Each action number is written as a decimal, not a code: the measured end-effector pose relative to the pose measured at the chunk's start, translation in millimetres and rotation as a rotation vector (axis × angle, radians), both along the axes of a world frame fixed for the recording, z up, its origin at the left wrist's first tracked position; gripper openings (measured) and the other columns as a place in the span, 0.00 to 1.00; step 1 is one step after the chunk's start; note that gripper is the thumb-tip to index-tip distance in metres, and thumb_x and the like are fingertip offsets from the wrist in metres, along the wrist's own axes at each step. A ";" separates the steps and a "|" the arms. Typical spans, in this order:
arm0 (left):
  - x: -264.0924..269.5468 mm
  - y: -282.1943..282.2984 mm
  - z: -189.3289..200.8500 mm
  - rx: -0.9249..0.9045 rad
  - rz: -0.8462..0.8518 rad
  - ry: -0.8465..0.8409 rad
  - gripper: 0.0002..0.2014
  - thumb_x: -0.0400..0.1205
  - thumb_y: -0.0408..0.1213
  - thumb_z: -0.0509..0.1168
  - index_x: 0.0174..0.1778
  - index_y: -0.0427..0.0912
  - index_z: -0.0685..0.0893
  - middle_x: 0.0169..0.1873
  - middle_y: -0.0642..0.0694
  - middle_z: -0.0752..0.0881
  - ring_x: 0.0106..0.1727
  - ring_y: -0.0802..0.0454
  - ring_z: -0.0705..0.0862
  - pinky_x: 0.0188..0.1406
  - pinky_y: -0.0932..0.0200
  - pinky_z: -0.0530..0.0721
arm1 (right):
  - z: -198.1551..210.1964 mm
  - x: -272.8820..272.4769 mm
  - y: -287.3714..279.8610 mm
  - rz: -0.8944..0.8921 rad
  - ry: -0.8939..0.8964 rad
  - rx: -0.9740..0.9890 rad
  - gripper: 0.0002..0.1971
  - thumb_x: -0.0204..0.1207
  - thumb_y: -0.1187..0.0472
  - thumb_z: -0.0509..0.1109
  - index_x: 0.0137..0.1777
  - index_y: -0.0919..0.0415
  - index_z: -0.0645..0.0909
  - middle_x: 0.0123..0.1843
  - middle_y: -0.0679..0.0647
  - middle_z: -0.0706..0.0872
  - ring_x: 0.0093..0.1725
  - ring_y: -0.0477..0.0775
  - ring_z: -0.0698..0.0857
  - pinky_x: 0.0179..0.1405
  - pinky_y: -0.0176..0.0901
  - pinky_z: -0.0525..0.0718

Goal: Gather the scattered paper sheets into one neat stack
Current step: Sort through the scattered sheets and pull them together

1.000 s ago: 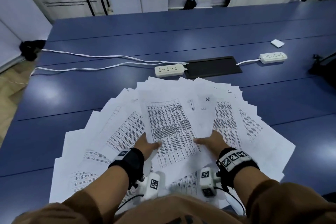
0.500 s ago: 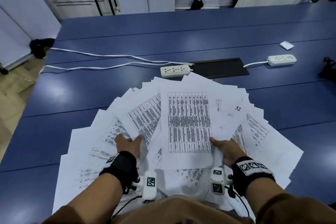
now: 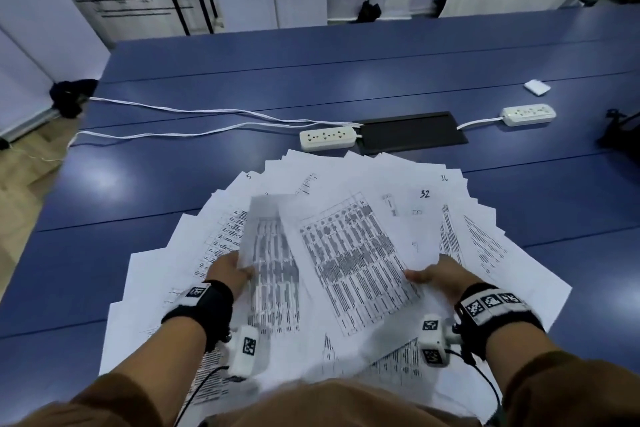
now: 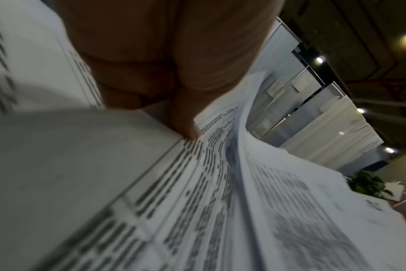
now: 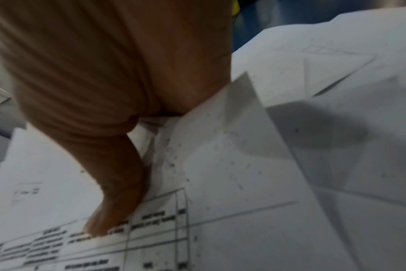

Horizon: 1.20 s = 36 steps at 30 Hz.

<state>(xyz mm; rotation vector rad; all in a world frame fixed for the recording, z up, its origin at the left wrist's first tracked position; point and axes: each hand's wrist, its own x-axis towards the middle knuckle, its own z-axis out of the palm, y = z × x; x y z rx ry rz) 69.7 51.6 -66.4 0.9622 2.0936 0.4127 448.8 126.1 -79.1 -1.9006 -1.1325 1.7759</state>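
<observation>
Paper sheets (image 3: 346,218) lie fanned on blue table (image 3: 242,80), spreading fwd and outward from both hands: L hand (image 3: 227,270) pinches a blurred sheet (image 3: 273,270), R hand (image 3: 441,276) pinches printed sheet (image 3: 356,263), long axes fwd; L-side spread looks wider.

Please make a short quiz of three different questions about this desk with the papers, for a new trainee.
1. True or false: the paper sheets already lie in one neat stack.
2. How many white power strips lie on the table? A) one B) two C) four
3. Fill in: the left hand and the right hand each grip a printed ____.

Key: 1 false, they lie fanned out; 2 B, the near power strip and the far power strip; 3 sheet.
</observation>
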 end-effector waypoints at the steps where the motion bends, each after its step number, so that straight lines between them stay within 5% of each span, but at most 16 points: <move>1: 6.9 0.6 0.5 0.000 -0.043 -0.030 0.12 0.80 0.32 0.68 0.59 0.33 0.84 0.55 0.36 0.87 0.53 0.42 0.84 0.48 0.59 0.75 | 3.9 -4.0 -0.8 0.029 0.046 -0.017 0.20 0.61 0.65 0.84 0.53 0.67 0.85 0.44 0.59 0.93 0.55 0.64 0.87 0.70 0.65 0.77; 4: 36.1 2.7 5.5 0.043 -0.094 -0.132 0.13 0.86 0.37 0.60 0.61 0.34 0.82 0.56 0.39 0.85 0.53 0.46 0.80 0.50 0.59 0.72 | 11.3 -22.3 -4.3 0.079 0.182 -0.029 0.30 0.56 0.59 0.86 0.60 0.64 0.84 0.53 0.58 0.92 0.62 0.63 0.85 0.72 0.62 0.73; 7: 57.9 3.9 10.0 0.016 -0.087 -0.214 0.09 0.88 0.39 0.55 0.52 0.39 0.78 0.47 0.42 0.82 0.48 0.47 0.79 0.45 0.59 0.73 | 10.3 -39.9 -10.4 0.090 0.257 0.004 0.38 0.58 0.55 0.87 0.69 0.61 0.79 0.64 0.55 0.88 0.68 0.58 0.81 0.75 0.58 0.70; 10: 63.6 4.9 9.2 -0.040 -0.066 -0.234 0.12 0.87 0.36 0.57 0.40 0.35 0.78 0.38 0.39 0.83 0.40 0.45 0.81 0.41 0.51 0.80 | 1.4 -45.5 -11.6 0.059 0.343 0.014 0.48 0.46 0.51 0.91 0.70 0.62 0.79 0.65 0.57 0.87 0.69 0.60 0.82 0.75 0.64 0.71; 12: 62.1 3.9 7.9 -0.018 -0.021 -0.231 0.17 0.88 0.43 0.54 0.38 0.38 0.78 0.35 0.41 0.83 0.36 0.47 0.80 0.34 0.58 0.77 | 1.8 -42.7 -11.4 0.013 0.378 0.012 0.53 0.39 0.51 0.92 0.69 0.65 0.79 0.63 0.60 0.88 0.66 0.61 0.84 0.69 0.60 0.78; 15: 52.1 2.7 3.2 0.130 0.189 -0.218 0.18 0.88 0.47 0.54 0.53 0.35 0.81 0.50 0.38 0.86 0.49 0.42 0.83 0.49 0.54 0.79 | 3.1 -39.0 -12.9 -0.040 0.404 -0.022 0.52 0.37 0.50 0.93 0.66 0.66 0.80 0.59 0.60 0.90 0.61 0.60 0.88 0.62 0.57 0.83; 18: 53.2 -1.5 6.3 0.185 0.241 -0.265 0.26 0.83 0.64 0.44 0.43 0.45 0.74 0.36 0.49 0.76 0.37 0.51 0.75 0.41 0.56 0.70 | 0.8 -42.4 -18.1 0.003 0.320 -0.001 0.47 0.43 0.44 0.90 0.66 0.59 0.82 0.60 0.55 0.90 0.64 0.59 0.85 0.74 0.62 0.74; 20: 64.1 -6.6 10.7 0.125 0.168 -0.386 0.30 0.80 0.67 0.38 0.51 0.50 0.76 0.49 0.55 0.78 0.50 0.56 0.78 0.55 0.56 0.72 | 4.1 -52.4 -22.6 0.067 0.285 -0.002 0.44 0.48 0.42 0.88 0.67 0.54 0.81 0.62 0.51 0.89 0.67 0.55 0.83 0.75 0.60 0.70; 22: 71.1 -9.2 4.4 0.074 0.068 -0.376 0.43 0.78 0.72 0.45 0.81 0.42 0.62 0.78 0.50 0.65 0.79 0.46 0.67 0.79 0.47 0.62 | 2.7 -61.1 -24.9 0.076 0.304 -0.008 0.47 0.45 0.45 0.90 0.68 0.57 0.80 0.63 0.53 0.88 0.67 0.55 0.82 0.74 0.57 0.71; 24: 70.4 -10.1 -4.1 0.087 0.040 -0.326 0.48 0.78 0.66 0.60 0.84 0.38 0.51 0.81 0.48 0.59 0.82 0.43 0.60 0.79 0.47 0.60 | -0.9 -64.7 -24.6 0.013 0.329 0.022 0.54 0.33 0.47 0.92 0.66 0.64 0.81 0.60 0.58 0.89 0.65 0.59 0.83 0.73 0.58 0.74; 25: 68.6 -9.9 -4.8 0.125 0.061 -0.319 0.44 0.78 0.59 0.66 0.82 0.37 0.57 0.80 0.46 0.64 0.81 0.42 0.64 0.76 0.49 0.66 | 0.2 -64.5 -23.6 -0.007 0.342 0.028 0.54 0.32 0.48 0.92 0.65 0.65 0.81 0.59 0.60 0.89 0.64 0.61 0.84 0.71 0.58 0.76; 27: 58.9 -9.6 -3.9 0.245 0.125 -0.381 0.38 0.70 0.57 0.75 0.70 0.40 0.73 0.68 0.45 0.80 0.71 0.42 0.77 0.63 0.56 0.77 | 7.2 -60.8 -20.8 -0.029 0.399 0.009 0.43 0.45 0.56 0.90 0.63 0.67 0.81 0.56 0.61 0.90 0.61 0.62 0.85 0.65 0.56 0.81; 29: 47.0 -9.4 -4.4 0.255 0.172 -0.447 0.44 0.62 0.59 0.78 0.71 0.40 0.74 0.66 0.41 0.81 0.69 0.44 0.79 0.63 0.56 0.76 | 12.8 -55.3 -18.6 -0.061 0.475 -0.032 0.29 0.56 0.65 0.84 0.58 0.67 0.81 0.47 0.60 0.90 0.52 0.61 0.86 0.53 0.52 0.85; 31: 40.9 -7.8 -1.6 0.184 0.183 -0.598 0.50 0.56 0.57 0.82 0.72 0.43 0.72 0.68 0.41 0.79 0.68 0.47 0.78 0.67 0.53 0.73 | 14.5 -52.7 -18.2 -0.064 0.521 -0.050 0.35 0.49 0.61 0.89 0.57 0.66 0.80 0.43 0.58 0.88 0.48 0.60 0.85 0.50 0.52 0.85; 33: 37.8 -5.3 2.9 0.118 0.155 -0.777 0.52 0.43 0.58 0.86 0.62 0.44 0.77 0.57 0.46 0.87 0.58 0.52 0.85 0.58 0.57 0.80 | 18.0 -55.8 -18.0 -0.016 0.531 -0.049 0.41 0.42 0.57 0.91 0.57 0.65 0.79 0.41 0.56 0.88 0.47 0.56 0.85 0.51 0.49 0.82; 36: 29.9 -5.1 7.7 0.081 0.102 -0.888 0.50 0.41 0.53 0.88 0.59 0.36 0.81 0.46 0.45 0.92 0.51 0.46 0.89 0.44 0.56 0.85 | 19.3 -62.1 -16.1 -0.005 0.495 -0.033 0.43 0.37 0.53 0.92 0.56 0.64 0.81 0.44 0.55 0.90 0.52 0.56 0.85 0.56 0.50 0.80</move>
